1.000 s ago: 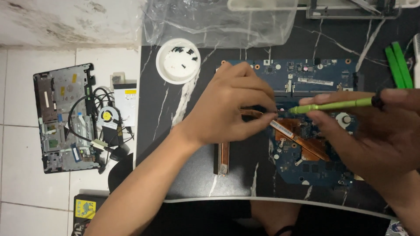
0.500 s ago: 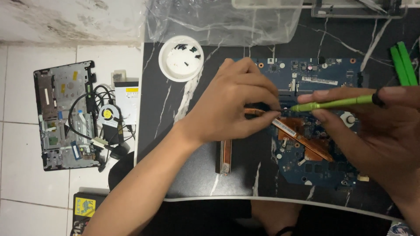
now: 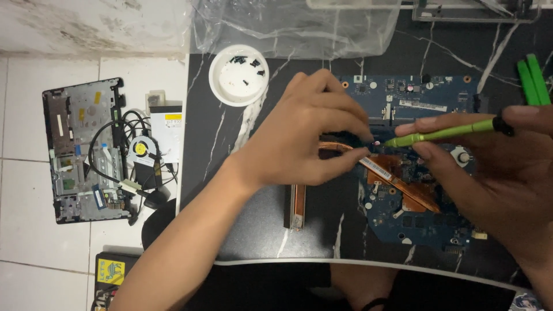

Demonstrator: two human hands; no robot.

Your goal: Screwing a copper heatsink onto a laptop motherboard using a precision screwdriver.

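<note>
Your right hand [image 3: 507, 173] has its fingers wrapped around a green screwdriver [image 3: 443, 133], tip pointing left and resting on the blue circuit board [image 3: 415, 98] lying on the dark marbled table [image 3: 230, 201]. Your left hand [image 3: 305, 138] sits right at that tip, thumb and fingers pinched together on the board, though I can't tell what's in the pinch. The copper heat pipe [image 3: 397, 178] runs under both hands. A white dish [image 3: 238, 75] of small black screws sits far left on the table.
</note>
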